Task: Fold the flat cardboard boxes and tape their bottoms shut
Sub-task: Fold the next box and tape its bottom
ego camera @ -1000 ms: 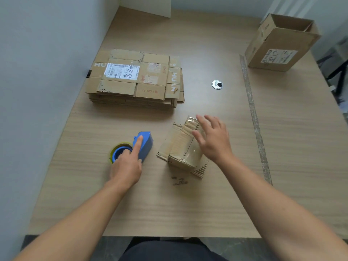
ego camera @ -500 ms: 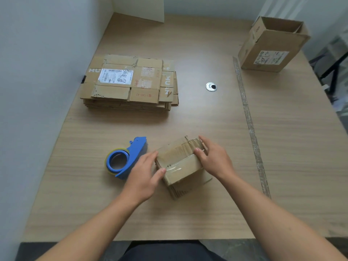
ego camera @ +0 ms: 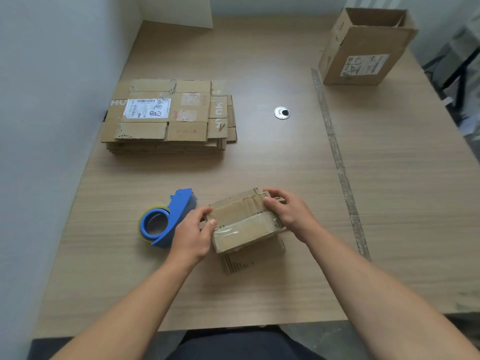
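On the counter [ego camera: 259, 294], left hand [ego camera: 191, 236] and right hand [ego camera: 288, 214] clamp fingers [ego camera: 270, 202] on a small brown cardboard box [ego camera: 244, 222], bottom taped; a stack of flat cardboard boxes [ego camera: 168, 118] waits unfolded.

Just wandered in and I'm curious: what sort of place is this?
Probably a small packing or shipping station. A stack of flat cardboard boxes lies on the wooden table, a blue tape dispenser sits beside the small box being held, and a larger open box stands at the far right.

Tape dispenser [ego camera: 166, 219] left of small box [ego camera: 244, 222]
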Motion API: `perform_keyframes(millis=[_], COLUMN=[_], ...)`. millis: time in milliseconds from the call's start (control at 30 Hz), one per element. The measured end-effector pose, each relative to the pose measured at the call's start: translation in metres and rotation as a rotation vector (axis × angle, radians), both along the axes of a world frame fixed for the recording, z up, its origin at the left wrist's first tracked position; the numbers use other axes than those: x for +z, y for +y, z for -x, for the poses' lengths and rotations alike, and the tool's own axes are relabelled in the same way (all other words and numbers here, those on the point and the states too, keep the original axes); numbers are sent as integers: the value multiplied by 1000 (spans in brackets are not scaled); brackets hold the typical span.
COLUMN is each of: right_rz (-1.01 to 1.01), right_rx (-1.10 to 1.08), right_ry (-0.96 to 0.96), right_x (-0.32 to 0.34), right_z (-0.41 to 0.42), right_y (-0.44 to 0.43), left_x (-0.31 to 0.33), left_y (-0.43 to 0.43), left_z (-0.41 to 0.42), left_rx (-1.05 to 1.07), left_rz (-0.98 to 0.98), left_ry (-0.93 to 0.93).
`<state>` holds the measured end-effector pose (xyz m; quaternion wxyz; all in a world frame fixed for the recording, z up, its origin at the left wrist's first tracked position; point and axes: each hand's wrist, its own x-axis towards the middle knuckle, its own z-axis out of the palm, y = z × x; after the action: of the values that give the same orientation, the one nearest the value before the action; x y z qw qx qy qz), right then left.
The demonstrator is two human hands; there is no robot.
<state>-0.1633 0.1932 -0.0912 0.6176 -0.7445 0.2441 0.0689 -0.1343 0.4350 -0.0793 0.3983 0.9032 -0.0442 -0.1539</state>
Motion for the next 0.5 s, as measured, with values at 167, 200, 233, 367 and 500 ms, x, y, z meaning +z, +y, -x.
perform_keyframes(millis=[167,200,233,367,500], right_rz=[163,188,212,382,337], right_rx=[-95,-106,-114,10,252], right_ry=[23,19,13,20,81], right_x=[-4,-3,-3,4,7], right_z=[-3,-2,-2,1,9], right_y=[8,11,14,15,10], left_x=[2,2,4,11,11], left_y=[-5,-6,-7,-8,-6], left_z=[4,3,2,-5,-5], left_rx=[58,77,92,3,-100], left_rz=[18,26,31,-29,-77], left_ry=[-50,-45,-37,-19,38])
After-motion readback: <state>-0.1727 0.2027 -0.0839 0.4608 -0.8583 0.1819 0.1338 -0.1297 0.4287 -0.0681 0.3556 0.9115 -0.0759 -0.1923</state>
